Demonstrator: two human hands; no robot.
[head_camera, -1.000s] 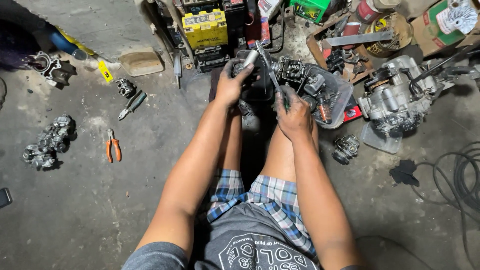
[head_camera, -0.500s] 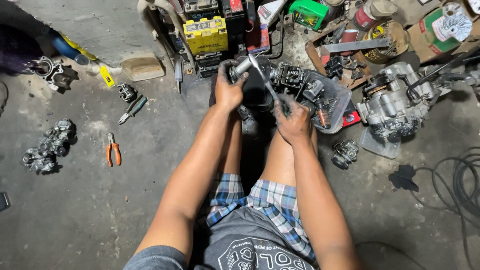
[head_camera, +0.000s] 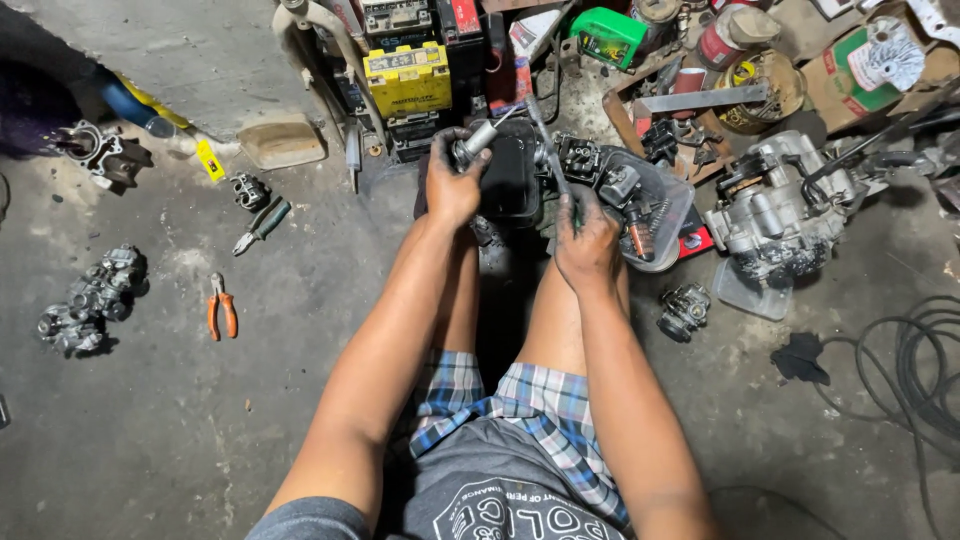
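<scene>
I sit on a concrete floor with my legs stretched forward. My left hand (head_camera: 452, 182) is closed around a small grey metal cylindrical part (head_camera: 474, 141), held up over a black tray (head_camera: 510, 185). My right hand (head_camera: 585, 235) grips the handle of a long thin tool (head_camera: 545, 150) whose shaft points away from me toward a dark metal engine part (head_camera: 590, 165). That part lies in a clear plastic tub (head_camera: 668, 215) just beyond my right hand.
Orange-handled pliers (head_camera: 222, 305), a green-handled tool (head_camera: 262, 224) and a cluster of carburettor parts (head_camera: 92, 298) lie on the floor at left. A yellow battery (head_camera: 407, 78) stands ahead. An engine block (head_camera: 780, 215), a small carburettor (head_camera: 685, 310) and coiled cable (head_camera: 925, 355) lie at right.
My left hand has lifted the cylindrical part slightly up and away from me. My right hand stays on the tool by the tub.
</scene>
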